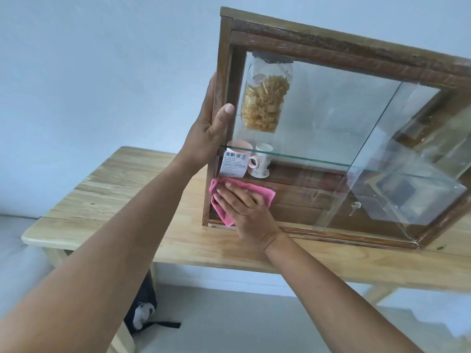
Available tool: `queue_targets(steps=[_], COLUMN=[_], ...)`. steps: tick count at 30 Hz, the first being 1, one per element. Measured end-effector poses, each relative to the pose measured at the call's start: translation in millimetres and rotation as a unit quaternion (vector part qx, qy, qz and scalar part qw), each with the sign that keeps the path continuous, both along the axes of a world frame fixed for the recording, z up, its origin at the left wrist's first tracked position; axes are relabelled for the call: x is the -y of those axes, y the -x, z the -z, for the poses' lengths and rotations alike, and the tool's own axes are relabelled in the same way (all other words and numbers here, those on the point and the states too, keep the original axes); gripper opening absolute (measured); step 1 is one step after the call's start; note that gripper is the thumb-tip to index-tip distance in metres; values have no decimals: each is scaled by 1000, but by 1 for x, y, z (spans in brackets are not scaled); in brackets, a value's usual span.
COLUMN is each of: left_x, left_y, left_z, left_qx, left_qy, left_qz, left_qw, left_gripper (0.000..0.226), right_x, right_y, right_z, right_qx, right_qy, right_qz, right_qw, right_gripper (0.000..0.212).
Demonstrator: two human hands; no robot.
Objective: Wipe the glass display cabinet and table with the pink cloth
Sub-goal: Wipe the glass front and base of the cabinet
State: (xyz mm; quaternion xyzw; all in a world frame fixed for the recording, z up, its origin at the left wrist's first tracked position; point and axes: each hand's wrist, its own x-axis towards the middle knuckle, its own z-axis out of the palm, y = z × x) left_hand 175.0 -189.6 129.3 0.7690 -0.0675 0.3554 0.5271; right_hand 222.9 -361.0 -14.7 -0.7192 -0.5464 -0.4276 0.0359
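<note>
At centre frame the left hand (210, 131) clasps the glass display cabinet (331, 44) by its left post, apparently steadying it on the desk (114, 189). Just below, the right hand (248, 212), fingers (239, 192) flat and spread, presses the pink cloth (223, 216) against the cabinet's lower-left glass.

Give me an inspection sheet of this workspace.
Surface: light wooden table, carrying the cabinet.
Job's things: wood-framed glass display cabinet stands on the table; pink cloth lies against its lower left front.
Clutter: clear bag of yellow snacks, white patterned mug and pink cup inside the cabinet; white barcode label at its lower left.
Grippers: left hand grips the cabinet's left post; right hand presses the cloth with flat fingers.
Cables: nothing seen.
Surroundings: pale blue wall; black bag on the floor under the table.
</note>
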Motion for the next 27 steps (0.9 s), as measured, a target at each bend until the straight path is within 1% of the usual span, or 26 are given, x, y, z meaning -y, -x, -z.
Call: queue_targets(steps=[3, 6, 9, 12, 16, 19, 21, 22, 23, 24, 25, 26, 27], left_x=[0, 2, 5, 10, 11, 10, 11, 12, 12, 12, 12, 12, 11], left_y=[-4, -4, -3, 0, 0, -1, -1, 0, 0, 0, 0, -1, -2], left_z=[5, 7, 9, 10, 10, 10, 8, 7, 7, 6, 6, 7, 7], left_qx=[-10, -6, -4, -3, -16, -29, -33, -35, -38, -42, -45, -49, -52], left_qy=[17, 33, 52, 82, 94, 86, 85, 86, 87, 87, 88, 90, 92], left_qz=[-26, -53, -63, -61, -63, -55, -55, -58, -62, -67, -69, -71, -70], left_qw=[999, 998, 997, 995, 993, 994, 994, 994, 994, 993, 993, 992, 992], left_gripper=[82, 86, 94, 104, 110, 113, 117, 119, 120, 120, 119, 118, 116], right_x=[2, 2, 21, 65, 136, 159, 162, 160, 156, 151, 146, 137, 126], right_y=[6, 10, 5, -1, -11, -14, -14, -14, -15, -18, -24, -30, -38], right_z=[16, 15, 12, 11, 11, 9, 4, -2, -13, -29, -49, -72, -94], right_qx=[-40, -79, -110, -136, -166, -144, -120, -121, -137, -173, -181, -159, -122], right_qy=[37, 71, 101, 74, 27, 31, 33, 13, -27, -88, -156, -221, -258], right_qz=[-27, -45, -48, -30, 26, 53, 51, 56, 70, 67, 54, 50, 66], right_qw=[998, 993, 988, 987, 985, 988, 991, 991, 988, 979, 969, 961, 956], right_gripper=[37, 40, 36, 32, 37, 39, 37, 33, 28, 21, 17, 20, 28])
